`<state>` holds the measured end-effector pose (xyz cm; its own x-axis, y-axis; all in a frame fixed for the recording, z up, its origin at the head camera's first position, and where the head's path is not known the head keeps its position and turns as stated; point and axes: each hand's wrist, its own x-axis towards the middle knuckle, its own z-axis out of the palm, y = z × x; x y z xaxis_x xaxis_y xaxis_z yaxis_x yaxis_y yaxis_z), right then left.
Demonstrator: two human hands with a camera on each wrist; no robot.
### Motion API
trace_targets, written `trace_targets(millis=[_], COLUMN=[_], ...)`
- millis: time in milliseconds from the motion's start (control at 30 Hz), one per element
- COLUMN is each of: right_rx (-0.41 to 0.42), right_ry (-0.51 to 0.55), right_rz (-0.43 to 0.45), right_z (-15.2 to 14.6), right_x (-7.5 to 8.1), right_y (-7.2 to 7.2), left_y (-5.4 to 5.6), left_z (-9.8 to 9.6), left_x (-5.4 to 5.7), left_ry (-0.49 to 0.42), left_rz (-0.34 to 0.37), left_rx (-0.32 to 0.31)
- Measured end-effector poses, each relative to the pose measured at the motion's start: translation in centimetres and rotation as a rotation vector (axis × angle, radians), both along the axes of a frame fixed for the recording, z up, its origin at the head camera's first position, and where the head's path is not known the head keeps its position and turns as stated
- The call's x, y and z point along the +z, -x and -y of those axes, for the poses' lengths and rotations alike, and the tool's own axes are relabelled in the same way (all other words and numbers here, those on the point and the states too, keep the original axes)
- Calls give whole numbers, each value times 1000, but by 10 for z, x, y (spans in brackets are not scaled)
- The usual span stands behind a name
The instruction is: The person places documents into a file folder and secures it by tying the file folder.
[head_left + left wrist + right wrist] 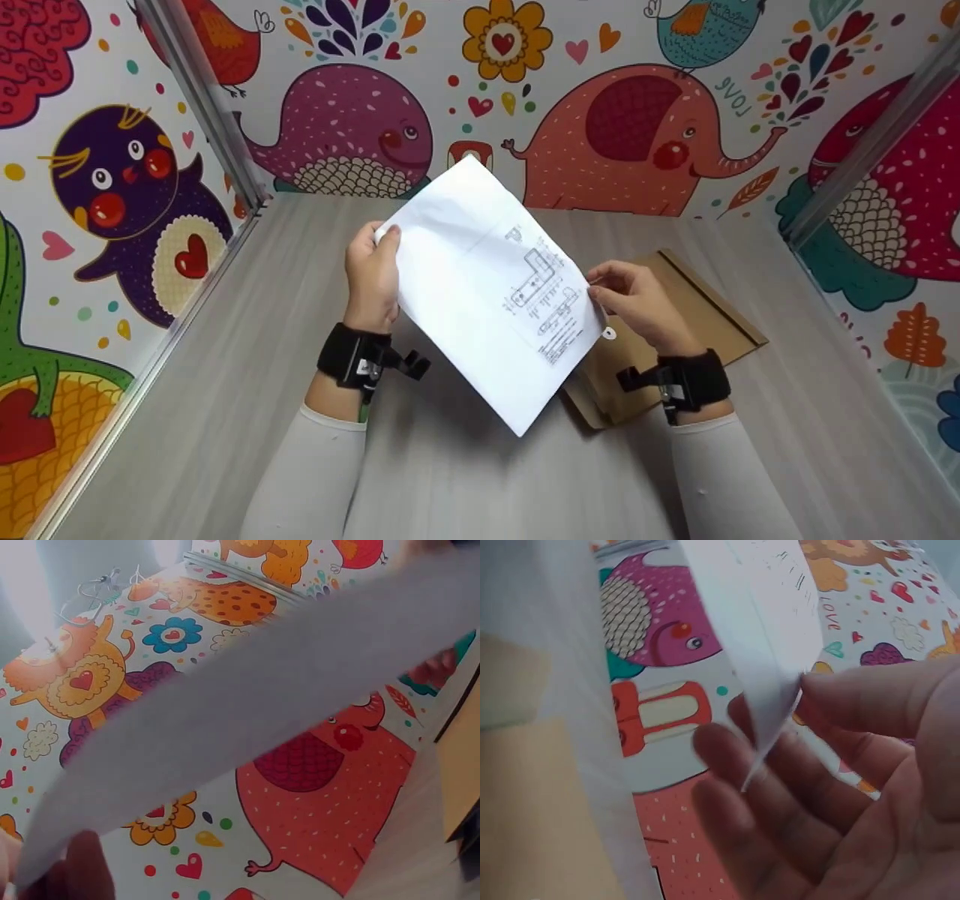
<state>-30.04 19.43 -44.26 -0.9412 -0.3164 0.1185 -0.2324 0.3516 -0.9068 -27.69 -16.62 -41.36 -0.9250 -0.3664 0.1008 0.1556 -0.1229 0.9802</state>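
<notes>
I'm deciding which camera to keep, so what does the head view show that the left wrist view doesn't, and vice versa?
Only the head view: the printed drawing, the wall's purple whale and penguin-like bird.
Only the left wrist view: the wall's lion-like animal and spotted orange animal.
Both: the sheet of paper, the left hand gripping it, the coral elephant and brown cardboard.

Smooth white rectangular paper sheet (450,277); matt brown flat cardboard folder (709,319), right; pale wood-look tabletop (240,375); shiny silver metal post (206,97), far left
</notes>
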Motion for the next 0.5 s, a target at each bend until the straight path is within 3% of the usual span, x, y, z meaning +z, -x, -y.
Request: trace_targets(millis=[267,367,500], right_rx=[52,71,125], right_ry=[70,144,183], right_rz=[52,61,56], right_z=[3,-2,-14], right_x=[0,1,4], right_y=[-1,0,1], left_y=[3,4,5], left_z=[-4,-2,5], left_x=[-4,-2,0], left_ry=[56,200,474], left_rz=[46,93,172], left_rx=[-20,-31,-38])
